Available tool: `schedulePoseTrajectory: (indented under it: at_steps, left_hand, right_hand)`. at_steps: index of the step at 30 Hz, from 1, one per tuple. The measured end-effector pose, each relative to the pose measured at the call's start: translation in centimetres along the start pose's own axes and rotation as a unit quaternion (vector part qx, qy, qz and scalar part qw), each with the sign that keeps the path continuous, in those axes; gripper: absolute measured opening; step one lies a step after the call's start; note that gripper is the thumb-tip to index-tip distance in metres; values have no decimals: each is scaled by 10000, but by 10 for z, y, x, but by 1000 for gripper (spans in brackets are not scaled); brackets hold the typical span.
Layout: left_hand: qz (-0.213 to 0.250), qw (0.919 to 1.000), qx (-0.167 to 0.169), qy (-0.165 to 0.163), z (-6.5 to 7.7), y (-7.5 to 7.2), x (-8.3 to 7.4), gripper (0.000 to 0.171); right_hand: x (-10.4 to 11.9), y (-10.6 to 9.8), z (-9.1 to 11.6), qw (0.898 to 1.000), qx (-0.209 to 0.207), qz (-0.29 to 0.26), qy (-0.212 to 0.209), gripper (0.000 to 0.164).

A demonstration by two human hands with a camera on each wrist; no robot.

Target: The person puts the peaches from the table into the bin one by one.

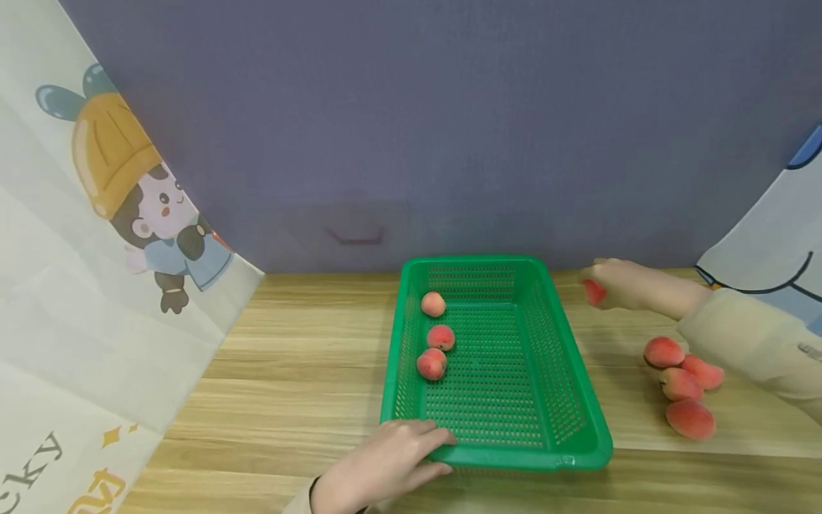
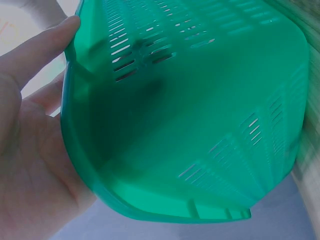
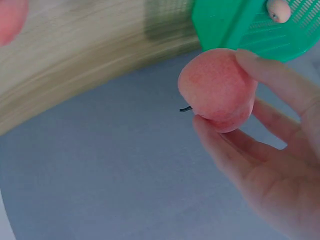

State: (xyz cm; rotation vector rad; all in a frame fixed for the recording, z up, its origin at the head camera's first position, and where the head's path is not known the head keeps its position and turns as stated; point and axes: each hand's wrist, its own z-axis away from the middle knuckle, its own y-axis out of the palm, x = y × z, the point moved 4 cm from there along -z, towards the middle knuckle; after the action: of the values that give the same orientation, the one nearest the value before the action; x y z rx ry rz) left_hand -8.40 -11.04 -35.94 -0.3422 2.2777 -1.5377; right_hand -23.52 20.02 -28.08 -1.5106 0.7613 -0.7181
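Observation:
My right hand (image 1: 614, 284) holds a peach (image 3: 217, 90) between thumb and fingers, just right of the basket's far corner. A dark stem sticks out from the fruit in the right wrist view. With my left hand (image 1: 394, 457) I grip the near rim of a green plastic basket (image 1: 581, 357), close to its left corner. Inside the basket, along its left side, lie three peaches (image 1: 433, 305). The left wrist view shows the hand (image 2: 37, 160) at the basket's edge and its slotted outer wall.
On the wooden table (image 1: 308, 364), right of the basket, several peaches (image 1: 681, 385) lie in a cluster under my right forearm. A grey-blue panel (image 1: 411, 143) rises behind the table. A white sheet with a cartoon figure (image 1: 163, 200) stands at the left.

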Motion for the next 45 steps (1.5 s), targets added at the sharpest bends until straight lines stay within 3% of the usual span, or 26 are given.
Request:
schedulePoseTrajectory:
  at_steps: [11, 16, 27, 35, 45]
  left_hand:
    - [102, 9998, 98, -128, 0, -2, 1, 21]
    - [88, 9999, -25, -55, 1, -3, 1, 21]
    - [-1, 9999, -147, 52, 0, -3, 1, 20]
    - [213, 9998, 43, -30, 1, -1, 1, 21]
    - [99, 9999, -29, -13, 0, -1, 1, 21]
  right_hand:
    - [26, -13, -20, 9998, 166, -137, -12, 27]
    - [42, -16, -30, 9994, 133, -209, -221, 19]
    - [76, -20, -52, 9983, 181, -141, -540, 24]
    - [100, -18, -65, 9969, 451, -291, -569, 24]
    - [124, -11, -79, 9948, 542, -284, -814, 26]
